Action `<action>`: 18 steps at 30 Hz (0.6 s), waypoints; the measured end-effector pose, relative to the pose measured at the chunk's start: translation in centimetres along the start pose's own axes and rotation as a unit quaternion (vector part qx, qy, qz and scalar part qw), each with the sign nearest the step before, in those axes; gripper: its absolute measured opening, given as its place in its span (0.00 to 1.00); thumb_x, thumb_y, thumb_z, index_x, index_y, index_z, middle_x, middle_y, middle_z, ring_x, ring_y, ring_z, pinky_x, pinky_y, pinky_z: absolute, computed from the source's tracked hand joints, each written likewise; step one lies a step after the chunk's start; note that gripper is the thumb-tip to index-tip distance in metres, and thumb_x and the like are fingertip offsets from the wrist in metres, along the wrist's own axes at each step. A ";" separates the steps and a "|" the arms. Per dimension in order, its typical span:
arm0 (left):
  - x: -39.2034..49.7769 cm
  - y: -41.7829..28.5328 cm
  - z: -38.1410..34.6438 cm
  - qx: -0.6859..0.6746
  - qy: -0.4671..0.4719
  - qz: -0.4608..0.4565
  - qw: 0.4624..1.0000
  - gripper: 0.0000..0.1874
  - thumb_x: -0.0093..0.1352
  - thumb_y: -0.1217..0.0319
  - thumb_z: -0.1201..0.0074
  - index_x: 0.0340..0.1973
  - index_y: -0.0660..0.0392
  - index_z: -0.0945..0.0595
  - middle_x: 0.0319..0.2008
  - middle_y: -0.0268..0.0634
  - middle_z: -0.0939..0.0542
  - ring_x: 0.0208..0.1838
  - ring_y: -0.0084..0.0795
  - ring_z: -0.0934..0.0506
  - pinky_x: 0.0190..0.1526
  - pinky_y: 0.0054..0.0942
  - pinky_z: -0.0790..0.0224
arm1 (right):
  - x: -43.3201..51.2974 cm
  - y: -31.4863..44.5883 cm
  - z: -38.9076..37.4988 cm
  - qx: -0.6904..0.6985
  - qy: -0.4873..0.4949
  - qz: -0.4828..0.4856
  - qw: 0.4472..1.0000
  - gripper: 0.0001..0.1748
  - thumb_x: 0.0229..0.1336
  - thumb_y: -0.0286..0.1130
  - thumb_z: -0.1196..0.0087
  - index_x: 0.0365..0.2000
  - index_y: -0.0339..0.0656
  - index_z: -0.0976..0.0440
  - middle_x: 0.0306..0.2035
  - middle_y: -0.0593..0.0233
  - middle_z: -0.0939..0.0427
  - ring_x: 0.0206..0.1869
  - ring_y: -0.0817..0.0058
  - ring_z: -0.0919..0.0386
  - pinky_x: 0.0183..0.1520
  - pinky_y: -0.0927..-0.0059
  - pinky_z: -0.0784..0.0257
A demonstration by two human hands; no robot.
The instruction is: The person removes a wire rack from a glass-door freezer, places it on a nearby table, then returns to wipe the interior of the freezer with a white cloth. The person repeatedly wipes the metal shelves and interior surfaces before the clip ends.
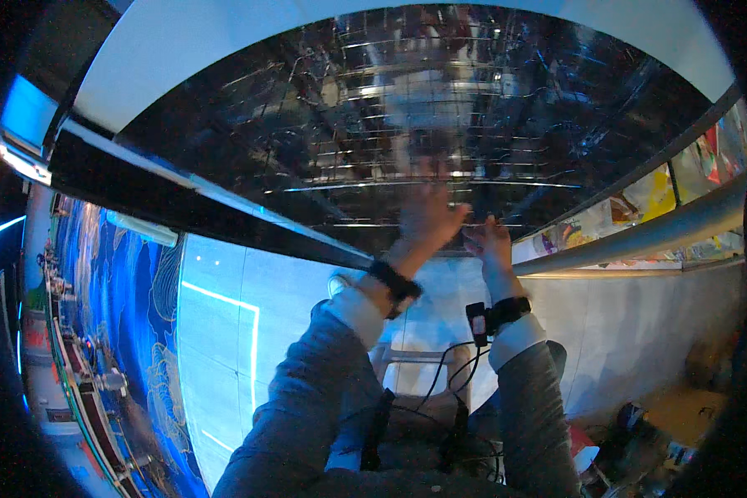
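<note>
In front of me a large dark, glossy reflective panel (361, 124) with a grid of thin lines fills the upper part of the head view. My left hand (432, 215) is raised before its lower middle, fingers spread and blurred, with nothing seen in it. Just to its right, my right hand (492, 239) is held up near the panel's lower edge, its fingers partly bent. Whether either hand touches the panel, or the right holds something small, I cannot tell. Both wrists carry black straps, and a small device with cables (477, 322) sits at the right wrist.
A stool or ladder frame (411, 356) stands below me on the pale floor. Along the right run a thick round bar (647, 236) and a case with colourful packets (657, 193). A blue patterned surface (131, 274) lies left. Assorted items (635, 429) lie at lower right.
</note>
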State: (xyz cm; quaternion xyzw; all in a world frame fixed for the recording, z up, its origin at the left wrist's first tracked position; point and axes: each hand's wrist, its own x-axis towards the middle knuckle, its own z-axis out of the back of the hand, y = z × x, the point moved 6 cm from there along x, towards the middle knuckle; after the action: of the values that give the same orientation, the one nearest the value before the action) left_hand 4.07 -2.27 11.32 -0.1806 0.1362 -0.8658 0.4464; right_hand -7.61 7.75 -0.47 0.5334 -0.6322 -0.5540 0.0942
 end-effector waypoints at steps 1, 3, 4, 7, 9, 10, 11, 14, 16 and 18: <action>-1.2 2.4 1.0 0.080 -0.015 0.003 0.997 0.40 0.63 0.44 0.57 0.61 0.61 0.40 0.64 0.60 0.48 0.67 0.58 0.51 0.64 0.50 0.59 | -0.4 0.3 0.0 -0.014 -0.034 -0.013 0.999 0.20 0.58 0.49 0.51 0.43 0.47 0.36 0.44 0.62 0.29 0.44 0.68 0.25 0.40 0.63 0.28; -2.8 6.7 3.0 0.186 -0.068 0.015 0.980 0.37 0.65 0.44 0.60 0.59 0.62 0.37 0.63 0.61 0.47 0.66 0.60 0.50 0.63 0.52 0.57 | -1.1 1.3 -0.9 -0.021 -0.023 0.009 0.999 0.22 0.57 0.51 0.50 0.42 0.47 0.37 0.45 0.61 0.29 0.45 0.66 0.26 0.40 0.62 0.28; -3.0 9.0 3.3 0.186 -0.053 0.051 0.980 0.37 0.66 0.45 0.61 0.59 0.62 0.36 0.62 0.62 0.46 0.66 0.61 0.51 0.63 0.52 0.57 | -1.4 1.3 -0.8 -0.015 -0.044 -0.011 0.999 0.23 0.57 0.52 0.51 0.43 0.47 0.38 0.45 0.60 0.29 0.45 0.64 0.26 0.41 0.64 0.28; -3.6 12.1 3.4 0.209 -0.050 0.080 0.973 0.35 0.66 0.45 0.61 0.57 0.62 0.34 0.61 0.61 0.44 0.65 0.61 0.48 0.62 0.52 0.55 | -1.6 1.6 -1.1 -0.012 -0.035 -0.015 0.999 0.24 0.58 0.52 0.53 0.45 0.46 0.39 0.45 0.59 0.29 0.46 0.62 0.26 0.42 0.64 0.29; -3.6 12.5 3.2 0.203 -0.051 0.066 0.976 0.35 0.66 0.45 0.60 0.55 0.62 0.33 0.60 0.60 0.42 0.63 0.60 0.45 0.60 0.52 0.52 | -1.5 1.6 -0.9 -0.032 -0.041 -0.005 0.999 0.25 0.58 0.53 0.53 0.46 0.45 0.40 0.46 0.59 0.30 0.46 0.61 0.26 0.43 0.63 0.29; -3.7 12.4 2.9 0.185 -0.045 0.058 0.980 0.34 0.65 0.45 0.60 0.55 0.61 0.32 0.59 0.60 0.41 0.61 0.60 0.43 0.59 0.53 0.50 | -1.5 1.5 -0.8 -0.043 -0.043 -0.003 0.998 0.26 0.58 0.53 0.53 0.46 0.44 0.40 0.46 0.58 0.30 0.46 0.60 0.26 0.43 0.62 0.29; -3.7 12.3 2.7 0.167 -0.041 0.048 0.984 0.34 0.65 0.45 0.59 0.54 0.61 0.32 0.58 0.59 0.39 0.60 0.59 0.40 0.58 0.53 0.47 | -1.4 1.5 -0.8 -0.049 -0.049 0.005 0.998 0.26 0.57 0.54 0.53 0.44 0.43 0.41 0.44 0.59 0.29 0.44 0.63 0.25 0.38 0.64 0.28; -3.8 12.1 2.6 0.151 -0.046 0.060 0.986 0.33 0.65 0.47 0.57 0.53 0.62 0.31 0.53 0.57 0.35 0.55 0.57 0.35 0.53 0.52 0.41 | -1.4 1.6 -0.6 -0.062 -0.067 0.018 0.996 0.27 0.57 0.56 0.54 0.40 0.42 0.42 0.36 0.60 0.28 0.38 0.69 0.23 0.27 0.70 0.27; -3.6 12.4 2.1 0.095 -0.012 0.099 0.990 0.33 0.63 0.49 0.54 0.55 0.61 0.33 0.56 0.57 0.38 0.59 0.57 0.38 0.57 0.50 0.45 | -1.7 1.6 -0.7 -0.067 -0.077 0.024 0.995 0.27 0.57 0.56 0.55 0.40 0.42 0.42 0.31 0.62 0.27 0.32 0.72 0.24 0.24 0.72 0.30; -3.2 12.4 2.0 0.075 0.005 0.116 0.990 0.33 0.62 0.51 0.52 0.56 0.61 0.34 0.58 0.56 0.39 0.60 0.56 0.40 0.59 0.49 0.47 | -2.4 0.5 -1.0 -0.135 -0.120 -0.065 0.981 0.25 0.58 0.56 0.55 0.36 0.42 0.40 0.26 0.64 0.28 0.26 0.74 0.27 0.22 0.73 0.33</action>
State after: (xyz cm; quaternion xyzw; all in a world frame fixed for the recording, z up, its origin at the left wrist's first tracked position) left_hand 15.62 -6.80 7.57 -0.1251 0.0936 -0.8168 0.5554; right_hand -6.24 8.93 1.42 0.4851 -0.5225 -0.6992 0.0528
